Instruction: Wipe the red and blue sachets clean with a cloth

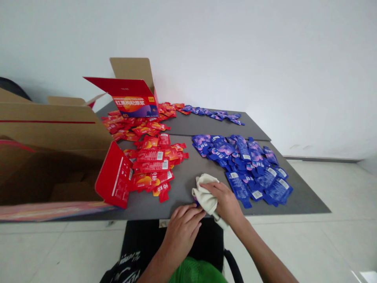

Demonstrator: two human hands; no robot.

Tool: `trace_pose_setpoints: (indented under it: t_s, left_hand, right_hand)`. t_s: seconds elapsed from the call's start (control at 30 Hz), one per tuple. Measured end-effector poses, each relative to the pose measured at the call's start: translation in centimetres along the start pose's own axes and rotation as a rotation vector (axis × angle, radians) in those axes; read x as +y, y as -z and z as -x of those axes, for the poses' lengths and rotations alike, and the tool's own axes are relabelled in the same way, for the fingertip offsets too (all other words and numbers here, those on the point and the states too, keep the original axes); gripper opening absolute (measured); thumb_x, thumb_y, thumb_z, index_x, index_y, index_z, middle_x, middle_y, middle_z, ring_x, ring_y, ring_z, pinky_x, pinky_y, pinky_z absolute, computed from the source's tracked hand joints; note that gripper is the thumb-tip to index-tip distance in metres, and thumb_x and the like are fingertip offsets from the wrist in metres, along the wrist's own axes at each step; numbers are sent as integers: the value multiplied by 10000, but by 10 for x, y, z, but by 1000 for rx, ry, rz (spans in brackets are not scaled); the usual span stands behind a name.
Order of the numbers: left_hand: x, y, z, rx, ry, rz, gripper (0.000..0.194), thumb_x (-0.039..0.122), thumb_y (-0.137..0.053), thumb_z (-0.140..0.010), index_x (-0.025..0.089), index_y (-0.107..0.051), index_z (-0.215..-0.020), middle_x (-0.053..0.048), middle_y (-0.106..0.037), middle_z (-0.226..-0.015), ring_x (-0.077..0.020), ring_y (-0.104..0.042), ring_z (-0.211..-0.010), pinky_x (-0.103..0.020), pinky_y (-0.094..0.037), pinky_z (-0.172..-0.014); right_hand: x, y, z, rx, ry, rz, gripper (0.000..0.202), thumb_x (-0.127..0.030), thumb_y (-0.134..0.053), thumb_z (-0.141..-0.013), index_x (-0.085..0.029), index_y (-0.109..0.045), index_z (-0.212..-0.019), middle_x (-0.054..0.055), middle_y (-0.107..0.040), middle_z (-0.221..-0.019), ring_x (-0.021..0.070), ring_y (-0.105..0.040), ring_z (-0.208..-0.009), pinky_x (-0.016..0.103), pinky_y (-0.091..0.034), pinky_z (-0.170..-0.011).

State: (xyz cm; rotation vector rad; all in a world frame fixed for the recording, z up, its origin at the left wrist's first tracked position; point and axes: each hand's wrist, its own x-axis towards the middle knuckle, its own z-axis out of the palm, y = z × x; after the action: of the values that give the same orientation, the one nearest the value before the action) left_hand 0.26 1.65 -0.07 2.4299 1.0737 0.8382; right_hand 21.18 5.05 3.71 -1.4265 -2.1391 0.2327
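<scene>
My right hand (225,201) grips a crumpled off-white cloth (207,192) at the near edge of the grey table. Under the cloth a small blue corner of a pouch (196,203) shows; the rest of it is hidden. My left hand (185,222) is closed at that corner, fingers together and fingertips against it. Blue-purple pouches (244,157) lie in a loose heap just right of my right hand. To the left, red pouches (151,161) are piled flat.
A large open carton (53,133) stands at the left, its red flap beside the red pile. Behind it a red printed box (135,104) stands open among more red pouches. A row of blue pouches (216,114) lies along the back of the table (191,125), near the wall.
</scene>
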Motion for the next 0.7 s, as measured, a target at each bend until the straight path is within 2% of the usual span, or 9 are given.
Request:
trace_pose_setpoints:
  t_s: [0.1,0.17,0.23,0.33,0.4,0.47,0.53,0.6,0.7]
  left_hand:
    - [0,1,-1,11,-11,7,408,108,-670,-942,263,-682,-1318,-13,-731,-1312,-253,-626,-1225,-456,-508,-1034]
    - [0,0,0,15,-11,6,399,114,-670,-945,263,-687,-1315,-19,-728,-1321,-256,-625,-1228,-460,-508,-1037]
    - [0,0,0,23,-16,4,401,112,-666,-946,261,-687,-1318,-24,-730,-1313,-253,-626,-1228,-456,-511,-1034]
    - [-1,-1,1,26,-23,-1,396,104,-673,-935,249,-694,-1302,-30,-740,-1280,-255,-628,-1212,-456,-516,-1024]
    - [-2,-2,2,30,-29,-23,305,104,-674,-927,239,-740,-1193,-40,-766,-1176,-267,-645,-1144,-470,-522,-1005]
    - [-3,-3,2,36,-44,-55,207,104,-654,-931,233,-772,-1041,-46,-777,-1040,-269,-661,-1043,-477,-532,-966]
    - [-3,-3,2,30,-42,-61,214,101,-625,-947,239,-773,-1016,-46,-774,-1025,-264,-660,-1029,-472,-533,-952]
    - [-2,-3,1,19,-24,-33,275,99,-601,-966,252,-752,-1138,-40,-766,-1138,-258,-647,-1117,-461,-521,-977]
    - [1,-2,-1,34,-17,-3,348,99,-591,-978,255,-704,-1268,-35,-745,-1260,-264,-631,-1193,-467,-503,-999]
  right_hand:
    - [24,14,-19,29,-50,109,523,2,-599,-893,-240,-696,-1347,72,-751,-1244,255,-674,-1105,371,-564,-969]
    - [28,26,-28,56,-68,162,520,13,-582,-892,-216,-701,-1344,87,-747,-1262,270,-667,-1075,393,-558,-947]
    - [20,36,-28,120,-73,176,493,-16,-576,-923,-208,-689,-1363,100,-735,-1290,277,-655,-1058,415,-547,-938]
    - [-8,39,-14,193,-3,129,447,-102,-587,-980,-234,-658,-1401,97,-724,-1305,268,-650,-1054,412,-543,-931]
    - [-26,30,1,115,78,77,447,-131,-600,-990,-266,-647,-1414,81,-728,-1298,258,-655,-1055,385,-557,-920]
    - [-34,17,13,-2,108,42,463,-121,-618,-979,-286,-647,-1411,63,-737,-1284,251,-662,-1074,363,-570,-936]
    - [-28,5,16,-53,75,16,477,-99,-639,-958,-287,-659,-1397,55,-746,-1264,247,-669,-1111,355,-569,-979]
    - [-11,0,10,-23,24,8,488,-78,-654,-932,-276,-676,-1378,59,-750,-1254,244,-674,-1137,356,-561,-1011]
    - [18,6,-10,47,-48,54,517,-40,-644,-896,-266,-694,-1359,67,-750,-1262,241,-682,-1130,355,-556,-1008]
